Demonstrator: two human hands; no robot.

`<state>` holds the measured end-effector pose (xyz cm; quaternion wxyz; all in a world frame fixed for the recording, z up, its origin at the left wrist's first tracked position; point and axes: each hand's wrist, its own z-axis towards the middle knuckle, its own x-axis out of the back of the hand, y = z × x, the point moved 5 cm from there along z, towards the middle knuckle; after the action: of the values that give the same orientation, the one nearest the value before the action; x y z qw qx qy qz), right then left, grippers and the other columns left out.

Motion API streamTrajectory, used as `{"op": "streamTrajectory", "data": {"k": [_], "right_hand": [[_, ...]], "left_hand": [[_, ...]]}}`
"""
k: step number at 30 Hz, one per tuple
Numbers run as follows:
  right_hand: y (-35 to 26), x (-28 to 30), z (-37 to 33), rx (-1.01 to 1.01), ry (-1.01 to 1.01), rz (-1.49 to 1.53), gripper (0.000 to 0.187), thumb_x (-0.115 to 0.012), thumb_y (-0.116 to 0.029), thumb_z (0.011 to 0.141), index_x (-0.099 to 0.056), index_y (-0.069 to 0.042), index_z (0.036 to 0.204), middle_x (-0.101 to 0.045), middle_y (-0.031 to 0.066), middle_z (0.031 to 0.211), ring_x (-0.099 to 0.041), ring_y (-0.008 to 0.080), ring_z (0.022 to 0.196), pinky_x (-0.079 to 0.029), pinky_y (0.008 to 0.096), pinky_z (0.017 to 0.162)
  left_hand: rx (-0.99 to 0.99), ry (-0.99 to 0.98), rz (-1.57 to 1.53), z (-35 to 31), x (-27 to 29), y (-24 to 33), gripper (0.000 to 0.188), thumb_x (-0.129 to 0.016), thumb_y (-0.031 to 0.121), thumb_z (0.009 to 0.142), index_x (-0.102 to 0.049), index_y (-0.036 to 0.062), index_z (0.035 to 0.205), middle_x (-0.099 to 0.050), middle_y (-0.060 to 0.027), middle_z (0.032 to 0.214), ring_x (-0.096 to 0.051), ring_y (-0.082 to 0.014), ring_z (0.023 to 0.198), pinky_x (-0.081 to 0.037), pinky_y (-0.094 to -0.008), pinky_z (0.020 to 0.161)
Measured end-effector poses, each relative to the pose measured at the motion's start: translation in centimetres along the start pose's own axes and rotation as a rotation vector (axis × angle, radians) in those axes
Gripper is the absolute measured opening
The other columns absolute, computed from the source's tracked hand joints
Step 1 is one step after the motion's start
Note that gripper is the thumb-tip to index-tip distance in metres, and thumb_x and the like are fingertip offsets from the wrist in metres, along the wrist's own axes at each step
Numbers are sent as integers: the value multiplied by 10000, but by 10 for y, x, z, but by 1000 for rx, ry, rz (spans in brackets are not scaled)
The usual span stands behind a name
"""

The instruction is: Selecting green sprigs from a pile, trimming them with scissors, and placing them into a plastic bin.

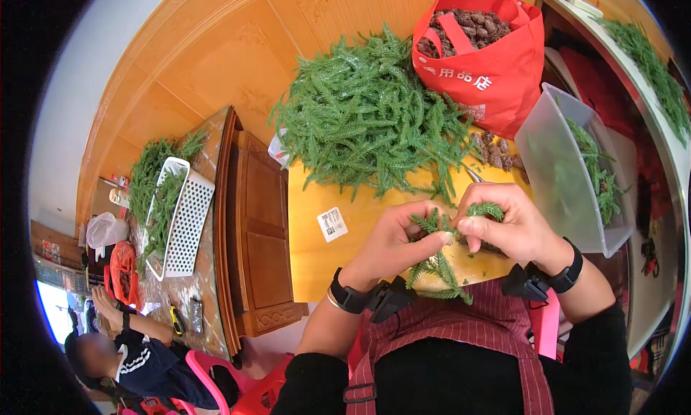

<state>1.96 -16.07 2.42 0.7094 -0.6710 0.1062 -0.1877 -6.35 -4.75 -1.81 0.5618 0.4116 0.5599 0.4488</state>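
I have both hands close together over the near edge of the yellow-topped desk [309, 253]. The left hand [392, 238] is closed in a narrow pinch on a green sprig [440, 271], whose needled arms hang below the thumb. The right hand [507, 217] pinches just beside it, with a curled green tip [486, 211] showing above its fingers; I cannot tell whether that belongs to the same sprig.

To work this well, I would let the left hand be the steady clamp, gripping the stem rather than the needles, and make only small moves with the right fingertips. Turning the wrists slightly outward should open my view of the join, which the thumbs partly hide.

For containers, a red bag [504, 91] stands at the far side, filled with brown pinecones [471, 28]. A translucent bin [551, 159] at the right holds more greenery [596, 170]. Well off to the left, a white perforated basket [190, 220] carries green sprays [164, 210].
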Motion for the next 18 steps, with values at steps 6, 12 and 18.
{"op": "streamTrajectory", "data": {"k": [6,12,18], "right_hand": [[2,-1,4,-1,-73,-45,167,-554,-158,857,-544,-21,763,-550,6,598,-520,72,531,-389,195,526],[18,-5,3,-329,-131,268,174,-580,-210,857,-554,-42,820,-540,-10,588,-513,57,522,-381,187,496],[31,9,5,-310,144,457,216,-524,-258,889,-510,-45,928,-562,13,626,-537,84,509,-375,170,445]], "left_hand": [[125,-46,-37,0,1,-2,158,-616,38,779,-552,24,922,-568,-4,848,-508,-28,656,-408,-170,559],[159,-81,-48,-1,-2,4,167,-625,55,771,-555,31,921,-565,8,754,-528,-43,638,-421,-176,564],[107,85,-128,8,11,-9,141,-565,66,827,-547,43,965,-537,16,691,-474,-41,582,-383,-178,536]]}}
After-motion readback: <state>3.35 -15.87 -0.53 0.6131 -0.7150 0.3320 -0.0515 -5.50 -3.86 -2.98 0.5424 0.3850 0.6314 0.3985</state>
